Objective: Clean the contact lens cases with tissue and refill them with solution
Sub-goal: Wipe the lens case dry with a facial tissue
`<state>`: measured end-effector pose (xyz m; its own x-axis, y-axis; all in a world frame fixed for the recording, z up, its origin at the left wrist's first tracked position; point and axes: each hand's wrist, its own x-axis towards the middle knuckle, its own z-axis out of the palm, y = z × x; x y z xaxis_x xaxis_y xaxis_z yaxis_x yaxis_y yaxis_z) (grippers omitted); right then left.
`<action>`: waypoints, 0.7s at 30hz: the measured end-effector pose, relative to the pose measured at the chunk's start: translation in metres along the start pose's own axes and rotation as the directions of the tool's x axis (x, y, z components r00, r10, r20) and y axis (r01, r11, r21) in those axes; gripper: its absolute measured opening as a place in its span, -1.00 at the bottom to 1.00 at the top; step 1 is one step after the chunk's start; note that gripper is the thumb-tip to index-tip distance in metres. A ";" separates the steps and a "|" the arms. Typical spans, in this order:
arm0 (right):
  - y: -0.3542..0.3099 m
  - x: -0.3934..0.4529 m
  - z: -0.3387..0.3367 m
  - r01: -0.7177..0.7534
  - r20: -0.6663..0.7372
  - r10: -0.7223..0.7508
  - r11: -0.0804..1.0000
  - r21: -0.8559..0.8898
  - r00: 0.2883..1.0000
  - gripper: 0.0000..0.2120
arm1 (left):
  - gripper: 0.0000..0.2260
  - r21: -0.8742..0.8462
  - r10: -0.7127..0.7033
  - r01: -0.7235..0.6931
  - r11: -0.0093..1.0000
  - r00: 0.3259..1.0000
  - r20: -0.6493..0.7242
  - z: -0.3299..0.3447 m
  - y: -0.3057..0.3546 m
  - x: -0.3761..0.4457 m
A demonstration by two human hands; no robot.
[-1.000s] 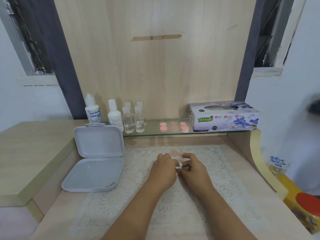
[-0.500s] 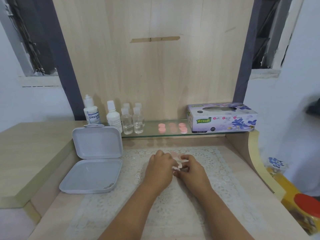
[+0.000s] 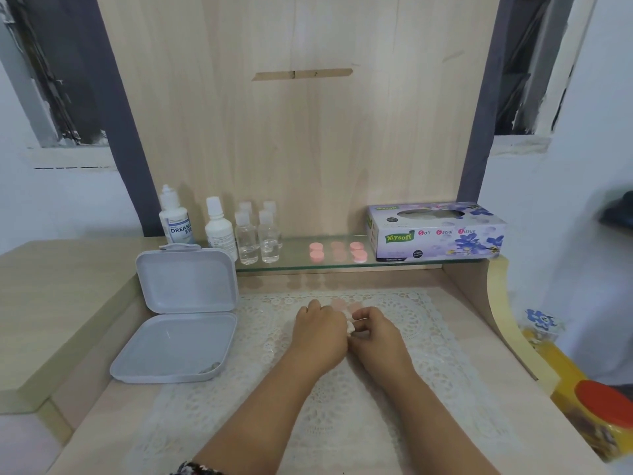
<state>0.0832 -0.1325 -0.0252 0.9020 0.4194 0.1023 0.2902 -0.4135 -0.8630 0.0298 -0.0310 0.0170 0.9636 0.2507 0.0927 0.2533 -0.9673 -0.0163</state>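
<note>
The left hand (image 3: 320, 332) and right hand (image 3: 375, 334) meet over the lace mat (image 3: 428, 337) on the worktop (image 3: 486, 354). Both have curled fingers and pinch a small white tissue (image 3: 350, 326) between them. A pink lens case (image 3: 344, 306) lies just behind the hands.

There is only one view, from a wide-angle camera on the person's head. It looks forward and down over the table (image 3: 455, 344), close enough that both forearms enter from the bottom edge and the hands (image 3: 346, 332) meet just below the middle of the frame. The glass shelf (image 3: 301, 260) crosses the middle, and the wooden back panel (image 3: 298, 132) fills the upper centre. The wide lens bends the walls at the left and right edges.
</note>
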 end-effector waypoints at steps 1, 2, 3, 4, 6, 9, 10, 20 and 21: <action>0.000 0.000 0.000 -0.003 0.002 0.003 1.000 0.003 1.000 -0.69 | -0.78 -0.098 -0.048 0.051 0.994 0.998 0.032 -0.001 0.000 0.001; 0.000 0.000 0.000 -0.008 0.005 0.008 1.000 0.006 1.000 -0.68 | -0.79 -0.227 -0.107 0.124 0.966 0.990 0.087 -0.003 0.000 0.003; 0.000 0.000 0.000 -0.013 0.007 0.013 1.000 0.007 1.000 -0.67 | -0.81 -0.360 -0.154 0.193 0.913 0.979 0.134 -0.005 -0.001 0.006; -0.001 0.000 -0.001 -0.016 0.010 0.016 1.000 0.009 1.000 -0.66 | -0.80 -0.493 -0.200 0.248 0.834 0.968 0.150 -0.003 -0.005 0.010; -0.001 -0.001 -0.001 -0.017 0.015 0.017 1.000 0.014 1.000 -0.65 | -0.81 -0.746 -0.308 0.246 0.619 0.950 0.058 0.002 -0.015 0.010; -0.002 -0.002 -0.002 -0.021 0.018 0.020 0.999 0.026 1.000 -0.67 | -0.84 -0.744 -0.372 0.119 0.658 0.910 -0.184 0.013 -0.025 0.000; -0.002 -0.002 -0.002 -0.021 0.014 0.020 0.999 0.024 1.000 -0.68 | -0.83 -0.691 -0.328 0.098 0.716 0.921 -0.209 0.017 -0.023 -0.002; -0.001 -0.001 -0.001 -0.009 0.003 0.009 0.999 0.033 1.000 -0.74 | -0.67 -0.373 -0.133 0.094 0.923 0.988 -0.081 0.016 -0.003 -0.001; -0.001 -0.001 -0.001 -0.007 0.002 0.007 1.000 0.029 1.000 -0.73 | -0.68 -0.368 -0.115 0.086 0.926 0.992 -0.058 0.014 -0.005 -0.001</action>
<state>0.0826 -0.1332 -0.0234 0.9033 0.4183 0.0952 0.2744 -0.3928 -0.8777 0.0289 -0.0261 0.0035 0.9215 0.3576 0.1516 0.2858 -0.8885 0.3590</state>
